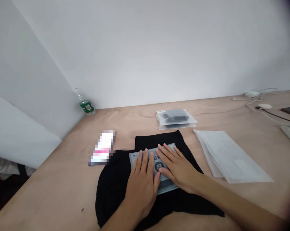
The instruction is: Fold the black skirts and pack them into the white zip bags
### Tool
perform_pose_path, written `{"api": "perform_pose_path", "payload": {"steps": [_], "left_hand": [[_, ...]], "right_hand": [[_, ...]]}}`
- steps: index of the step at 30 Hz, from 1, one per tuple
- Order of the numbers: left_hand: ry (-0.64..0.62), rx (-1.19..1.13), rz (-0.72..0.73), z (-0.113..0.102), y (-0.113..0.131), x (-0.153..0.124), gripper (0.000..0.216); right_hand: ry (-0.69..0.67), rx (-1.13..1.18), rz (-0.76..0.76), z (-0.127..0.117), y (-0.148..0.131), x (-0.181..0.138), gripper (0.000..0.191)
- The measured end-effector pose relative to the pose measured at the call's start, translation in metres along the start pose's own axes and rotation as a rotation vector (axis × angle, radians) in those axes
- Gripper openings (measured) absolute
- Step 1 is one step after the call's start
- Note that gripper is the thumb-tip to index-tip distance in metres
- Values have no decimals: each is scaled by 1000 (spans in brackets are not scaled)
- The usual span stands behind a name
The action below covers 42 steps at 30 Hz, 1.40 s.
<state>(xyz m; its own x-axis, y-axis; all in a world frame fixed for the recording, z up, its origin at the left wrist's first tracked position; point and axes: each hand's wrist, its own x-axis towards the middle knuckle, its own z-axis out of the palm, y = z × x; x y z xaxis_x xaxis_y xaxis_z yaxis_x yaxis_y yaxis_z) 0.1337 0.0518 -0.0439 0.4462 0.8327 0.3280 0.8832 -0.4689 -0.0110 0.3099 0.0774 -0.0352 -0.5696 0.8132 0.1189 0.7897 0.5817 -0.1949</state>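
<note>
A flat translucent plastic packaging bag (170,186) with dark printing lies on a black cloth garment (113,179) spread over the table. My left hand (142,183) rests flat on the left part of the bag, fingers stretched out. On its right part lies my right hand (176,163), palm down with fingers spread. Both thumbs come close together near a round printed logo. Much of the bag's print is hidden under the hands, and the garment's near edge runs down toward the bottom of the view.
Left of the garment is a phone (102,147), its screen blurred. A plastic bottle (85,104) leans at the back left corner. Behind the garment sits a clear bag with dark contents (176,118). Frosted empty bags (231,157) lie to the right; cables (255,101) run farther back.
</note>
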Motion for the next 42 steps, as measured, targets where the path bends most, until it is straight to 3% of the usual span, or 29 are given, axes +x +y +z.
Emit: {"api": "perform_pose_path", "payload": {"steps": [9, 15, 19, 22, 26, 29, 31, 36, 39, 42], "left_hand": [[-108, -58, -31, 4, -3, -3, 54], [-204, -134, -78, -4, -3, 0, 56], [-306, -308, -67, -14, -19, 1, 64], [-239, -522, -212, -22, -35, 1, 53], [41, -796, -522, -34, -50, 0, 35], [236, -872, -680, -39, -55, -1, 32], [281, -899, -719, -38, -57, -2, 32], [155, -910, -664, -32, -56, -3, 31], [122, -879, -638, -31, -54, -4, 29], [99, -824, -576, -35, -53, -3, 27]], "right_hand": [[-50, 25, 22, 4, 0, -3, 57], [-40, 17, 17, 2, 0, -1, 56], [10, 7, -110, -9, 0, -11, 54], [131, -51, -308, -14, -4, -29, 47], [365, -134, -398, -21, -9, -43, 21], [503, -133, -275, -46, -4, -31, 14], [607, -133, -129, -74, 8, -12, 10], [777, -184, 346, -134, 66, 42, 10], [832, -67, 416, -126, 102, 62, 14], [775, 16, 379, -88, 125, 68, 14]]}}
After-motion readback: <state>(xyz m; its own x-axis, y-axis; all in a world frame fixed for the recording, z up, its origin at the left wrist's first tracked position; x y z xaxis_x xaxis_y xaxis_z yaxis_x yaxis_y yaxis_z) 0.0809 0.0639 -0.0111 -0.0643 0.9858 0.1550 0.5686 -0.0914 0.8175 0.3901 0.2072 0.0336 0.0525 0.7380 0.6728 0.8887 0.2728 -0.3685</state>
